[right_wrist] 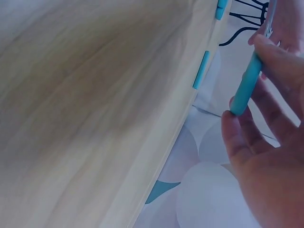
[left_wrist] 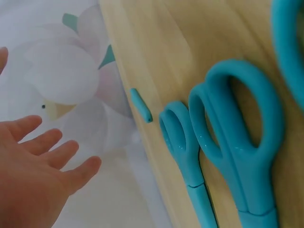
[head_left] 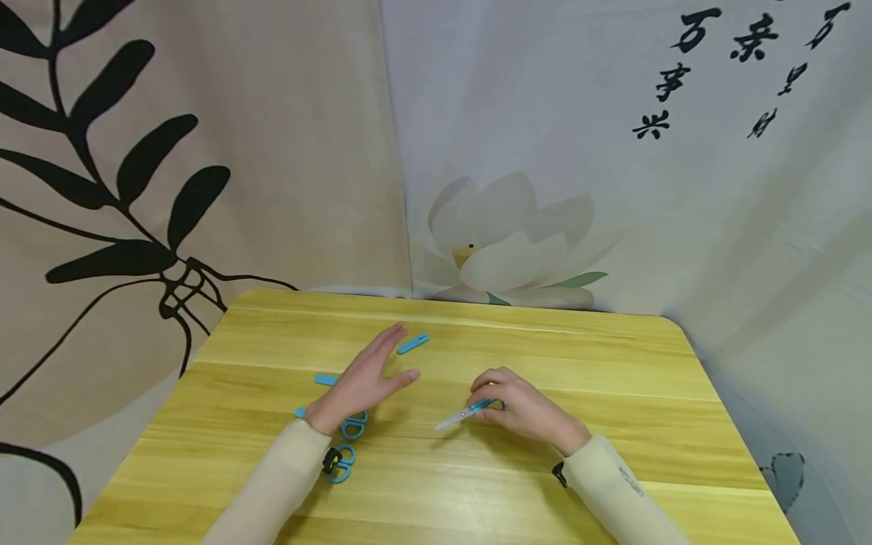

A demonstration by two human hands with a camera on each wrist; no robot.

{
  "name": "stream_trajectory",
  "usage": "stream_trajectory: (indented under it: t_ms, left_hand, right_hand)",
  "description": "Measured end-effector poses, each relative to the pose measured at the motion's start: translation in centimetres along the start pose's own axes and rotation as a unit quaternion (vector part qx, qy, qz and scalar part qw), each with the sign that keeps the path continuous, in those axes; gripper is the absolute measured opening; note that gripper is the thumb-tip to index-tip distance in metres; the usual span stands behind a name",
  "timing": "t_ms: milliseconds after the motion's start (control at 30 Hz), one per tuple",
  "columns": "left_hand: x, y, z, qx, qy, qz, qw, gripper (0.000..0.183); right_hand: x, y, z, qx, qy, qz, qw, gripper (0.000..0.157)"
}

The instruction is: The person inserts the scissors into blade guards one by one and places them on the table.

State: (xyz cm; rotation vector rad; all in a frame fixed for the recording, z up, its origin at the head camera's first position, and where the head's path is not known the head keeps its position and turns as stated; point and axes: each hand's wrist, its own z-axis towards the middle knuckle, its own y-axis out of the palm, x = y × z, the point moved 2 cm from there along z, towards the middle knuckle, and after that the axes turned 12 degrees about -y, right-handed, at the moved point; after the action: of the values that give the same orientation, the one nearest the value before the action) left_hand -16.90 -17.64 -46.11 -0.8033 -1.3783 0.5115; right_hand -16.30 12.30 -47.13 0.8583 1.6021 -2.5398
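My right hand (head_left: 524,405) grips a small pair of scissors (head_left: 470,412) by its light-blue handles, with the bare blades pointing left over the table. In the right wrist view the scissors' handle (right_wrist: 247,85) sits between the thumb and fingertips. My left hand (head_left: 368,382) is held over the table with straight, spread fingers and holds nothing. Beyond its fingertips lies a blue blade cover (head_left: 412,344). Under the left forearm lie sheathed blue scissors (head_left: 353,425) and another pair of scissors (head_left: 341,465), both partly hidden by the arm and hand.
The wooden table (head_left: 613,378) has a far edge against a hanging cloth (head_left: 306,151) printed with leaves, a lotus and characters. In the left wrist view another blue handle (left_wrist: 287,52) is cut off at the right edge.
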Motion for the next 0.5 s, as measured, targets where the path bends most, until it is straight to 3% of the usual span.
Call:
stream_trajectory:
  t_ms: [500]
  left_hand:
    - [0.2, 1.3, 5.0, -0.013, -0.052, -0.044, 0.9976, 0.087]
  right_hand:
    - [-0.1, -0.5, -0.8, 0.003, 0.005, -0.004, 1.000, 0.020]
